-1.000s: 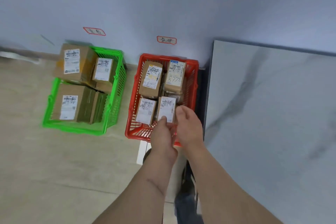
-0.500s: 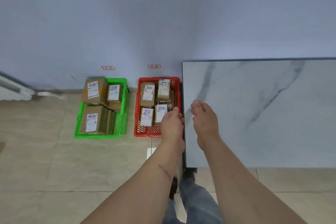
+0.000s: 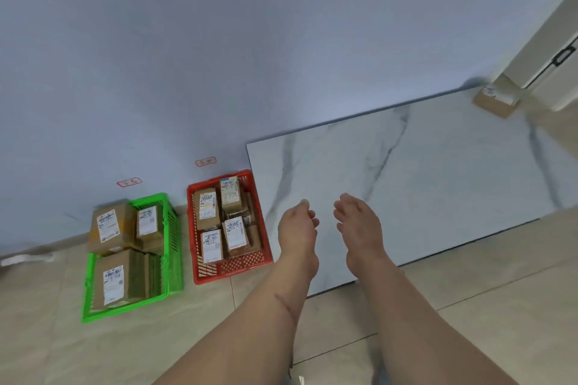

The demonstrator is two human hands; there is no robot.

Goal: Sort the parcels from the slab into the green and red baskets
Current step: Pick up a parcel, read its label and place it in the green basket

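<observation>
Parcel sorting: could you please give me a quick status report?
Left hand and right hand open, empty, over slab. One parcel left at slab's far corner. Nothing in the way.

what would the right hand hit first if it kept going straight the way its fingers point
Probably nothing soon: the right hand points up the bare marble slab towards the wall. The lone parcel lies far off to its right. Depth is unclear.

beige tiled floor (image 3: pixel 469 306), green basket (image 3: pixel 170 247) left and red basket (image 3: pixel 231 269) beside it, both holding parcels, white marbled slab (image 3: pixel 422 181) right, one cardboard parcel (image 3: pixel 495 101) at its far right corner
</observation>
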